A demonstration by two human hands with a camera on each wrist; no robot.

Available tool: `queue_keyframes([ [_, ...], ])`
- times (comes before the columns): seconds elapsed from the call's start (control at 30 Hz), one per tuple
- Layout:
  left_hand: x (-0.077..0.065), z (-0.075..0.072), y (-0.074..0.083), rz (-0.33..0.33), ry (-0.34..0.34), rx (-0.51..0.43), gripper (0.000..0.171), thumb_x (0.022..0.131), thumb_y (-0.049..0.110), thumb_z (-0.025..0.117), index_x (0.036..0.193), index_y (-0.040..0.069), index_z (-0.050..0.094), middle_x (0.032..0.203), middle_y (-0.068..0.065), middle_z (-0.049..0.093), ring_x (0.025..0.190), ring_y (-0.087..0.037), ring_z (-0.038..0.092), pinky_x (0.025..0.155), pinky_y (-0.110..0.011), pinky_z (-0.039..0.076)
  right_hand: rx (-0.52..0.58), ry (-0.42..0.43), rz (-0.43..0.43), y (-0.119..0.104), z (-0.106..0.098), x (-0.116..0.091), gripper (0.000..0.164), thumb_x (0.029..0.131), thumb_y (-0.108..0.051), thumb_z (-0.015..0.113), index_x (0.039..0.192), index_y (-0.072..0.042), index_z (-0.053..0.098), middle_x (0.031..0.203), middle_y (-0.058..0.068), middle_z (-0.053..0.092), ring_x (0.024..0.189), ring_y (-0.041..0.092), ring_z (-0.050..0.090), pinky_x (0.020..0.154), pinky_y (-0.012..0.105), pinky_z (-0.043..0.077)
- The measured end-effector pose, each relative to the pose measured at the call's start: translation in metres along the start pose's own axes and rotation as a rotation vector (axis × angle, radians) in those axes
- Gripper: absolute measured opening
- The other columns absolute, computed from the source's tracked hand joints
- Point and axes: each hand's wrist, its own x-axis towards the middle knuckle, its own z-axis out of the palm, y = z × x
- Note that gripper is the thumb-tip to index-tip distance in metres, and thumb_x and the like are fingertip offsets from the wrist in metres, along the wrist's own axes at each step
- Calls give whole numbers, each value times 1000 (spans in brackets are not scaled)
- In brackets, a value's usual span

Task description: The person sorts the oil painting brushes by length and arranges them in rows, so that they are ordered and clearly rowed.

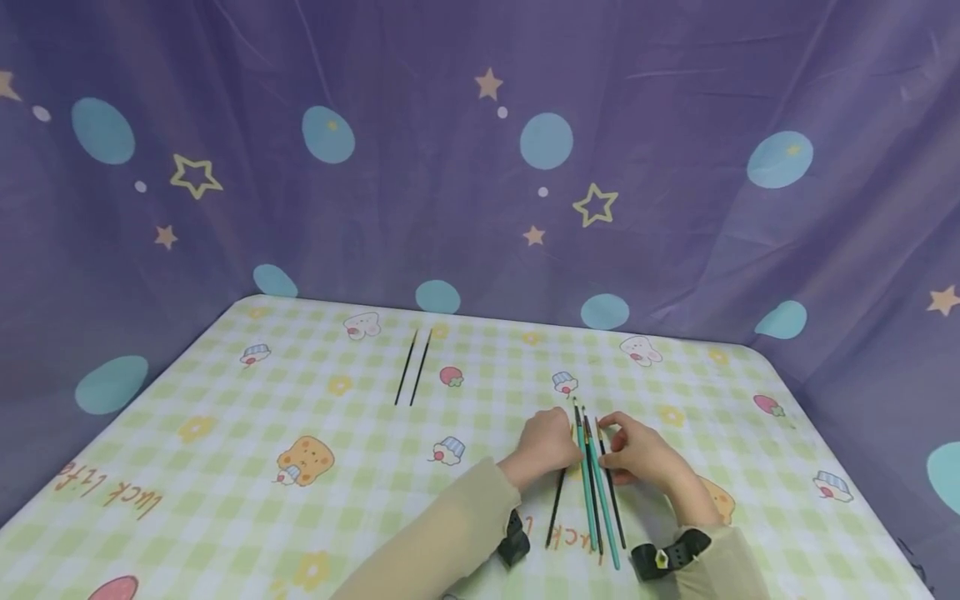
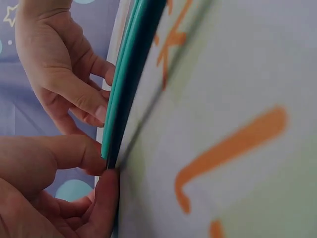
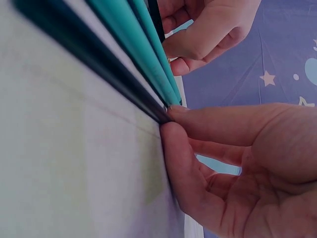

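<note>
Several thin paintbrushes with black and teal-green handles lie side by side on the table, bristle ends pointing away. My left hand [image 1: 551,437] is at the left of this group, where its thumb and finger pinch a black paintbrush [image 1: 557,508] close to the tabletop. On the other side, my right hand [image 1: 641,450] pinches another black paintbrush [image 1: 615,504] between thumb and forefinger, as the right wrist view shows up close. Between the hands lie the teal paintbrushes [image 1: 605,504] and a dark one. The left hand's fingers partly cover the upper ends.
Two slim black paintbrushes [image 1: 408,367] lie parallel farther back, left of the middle. A green-and-white checked cloth [image 1: 225,500] with printed cartoons covers the table. Behind it hangs a purple curtain [image 1: 420,217] with stars and blue dots.
</note>
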Motion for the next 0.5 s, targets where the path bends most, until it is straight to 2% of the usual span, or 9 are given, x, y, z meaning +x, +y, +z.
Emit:
queue_keyframes([
  [0.2, 1, -5, 2, -3, -56, 92, 40, 68, 16, 70, 51, 15, 34, 45, 3, 32, 42, -13, 35, 39, -23, 29, 9, -7, 3, 0, 0, 0, 50, 77, 1, 67, 122, -3, 47, 81, 10, 48, 57, 17, 53, 50, 31, 52],
  [0.3, 1, -8, 1, 11, -80, 94, 42, 68, 16, 69, 48, 16, 32, 41, 4, 31, 37, -11, 35, 37, -22, 28, 6, -9, 7, 0, 0, 1, 50, 77, 1, 66, 122, -3, 47, 81, 10, 48, 57, 17, 53, 51, 31, 52],
  [0.5, 0, -14, 1, 41, -98, 103, 47, 69, 15, 67, 42, 17, 28, 34, 7, 23, 30, -7, 26, 34, -19, 22, -5, -12, 14, 0, -1, 2, 50, 77, 0, 67, 123, -4, 46, 82, 10, 48, 55, 16, 53, 51, 30, 51],
])
